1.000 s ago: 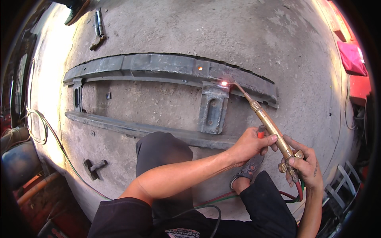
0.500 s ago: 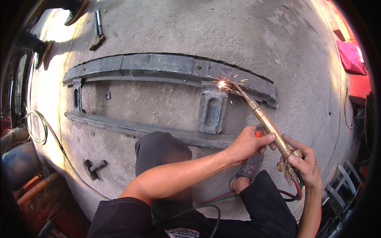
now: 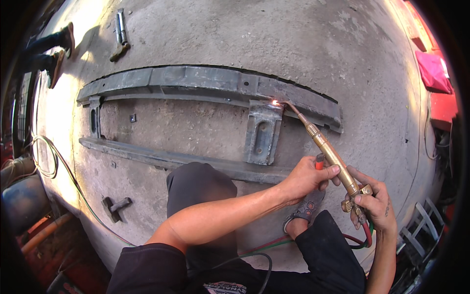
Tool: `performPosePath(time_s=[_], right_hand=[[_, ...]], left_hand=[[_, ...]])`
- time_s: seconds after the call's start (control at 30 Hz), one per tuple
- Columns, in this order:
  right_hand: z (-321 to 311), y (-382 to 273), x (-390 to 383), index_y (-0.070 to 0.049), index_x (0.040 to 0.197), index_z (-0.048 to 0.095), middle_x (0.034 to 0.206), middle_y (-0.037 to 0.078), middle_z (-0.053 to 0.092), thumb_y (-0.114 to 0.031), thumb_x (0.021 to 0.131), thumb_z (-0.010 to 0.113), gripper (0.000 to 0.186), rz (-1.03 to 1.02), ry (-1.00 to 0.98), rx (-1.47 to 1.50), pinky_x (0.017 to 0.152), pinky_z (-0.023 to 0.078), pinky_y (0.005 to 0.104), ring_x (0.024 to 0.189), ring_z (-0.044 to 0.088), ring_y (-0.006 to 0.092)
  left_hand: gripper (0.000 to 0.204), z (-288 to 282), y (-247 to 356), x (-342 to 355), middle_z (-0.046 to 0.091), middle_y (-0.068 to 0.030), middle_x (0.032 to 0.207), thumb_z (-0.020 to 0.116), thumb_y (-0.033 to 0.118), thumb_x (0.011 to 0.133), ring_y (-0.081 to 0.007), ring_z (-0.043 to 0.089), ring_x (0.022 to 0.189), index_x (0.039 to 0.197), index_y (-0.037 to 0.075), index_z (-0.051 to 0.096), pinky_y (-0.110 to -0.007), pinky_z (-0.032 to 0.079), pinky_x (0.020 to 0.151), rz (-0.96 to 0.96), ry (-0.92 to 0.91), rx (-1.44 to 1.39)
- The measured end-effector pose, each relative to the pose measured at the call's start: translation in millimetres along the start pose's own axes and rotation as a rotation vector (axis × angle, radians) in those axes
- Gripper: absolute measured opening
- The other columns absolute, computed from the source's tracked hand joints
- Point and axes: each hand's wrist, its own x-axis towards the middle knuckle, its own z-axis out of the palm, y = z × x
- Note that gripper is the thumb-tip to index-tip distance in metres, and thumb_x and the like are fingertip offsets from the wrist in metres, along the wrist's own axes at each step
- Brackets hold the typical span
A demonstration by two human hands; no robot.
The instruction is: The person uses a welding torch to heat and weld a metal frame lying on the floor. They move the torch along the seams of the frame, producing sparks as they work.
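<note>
My right hand (image 3: pixel 374 202) is closed round the valve end of a brass gas torch (image 3: pixel 329 149). My left hand (image 3: pixel 313 177) is a fist around a small orange stub with a dark end (image 3: pixel 319 161), its kind unclear, and its thumb side rests against the torch barrel. The bent torch tip (image 3: pixel 293 107) points to a glowing spot (image 3: pixel 275 102), where an upright grey bracket (image 3: pixel 263 134) meets a long curved grey metal beam (image 3: pixel 203 80). The bracket's other end lies by a second, straighter beam (image 3: pixel 196 160) near my knee. Red and green hoses leave the torch below my right hand.
A hammer (image 3: pixel 116 208) lies at left on the concrete; a long-handled tool (image 3: pixel 120 35) lies at the far left. Hoses coil (image 3: pixel 45 156) along the left side. Another person's shoes (image 3: pixel 58 68) are at upper left. Metal racks (image 3: pixel 422 228) and red items (image 3: pixel 443 110) stand at right.
The shower of sparks at the joint has shrunk to a small bright glow. The other person's feet have shifted at upper left. My hands and the torch hold almost the same place.
</note>
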Motion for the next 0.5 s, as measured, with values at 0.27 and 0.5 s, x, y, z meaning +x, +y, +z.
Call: performPosePath(time_s=[0.27,0.5], right_hand=[[2.7,-8.8,-0.9,0.009,0.148,0.053,0.080,0.010,0.065,-0.026,0.083,0.074,0.077,0.023,-0.019,-0.026,0.043,0.050,0.0288,0.054,0.066,0.0176],[2.3,-4.8,-2.9,0.008,0.147,0.056,0.081,0.010,0.064,-0.041,0.084,0.078,0.083,0.013,-0.004,-0.038,0.045,0.050,0.0277,0.059,0.065,0.0160]], left_hand=[[0.027,-1.1,1.8,-1.4,0.070,-0.0041,0.089,0.073,0.028,0.102,-0.0076,0.054,0.069,0.109,0.003,0.072,-0.025,0.045,0.062,-0.003,0.010,0.011],[0.026,-0.6,0.6,-1.3,0.070,-0.0041,0.089,0.073,0.028,0.102,-0.0075,0.054,0.069,0.108,0.003,0.072,-0.025,0.045,0.062,0.007,0.004,0.002]])
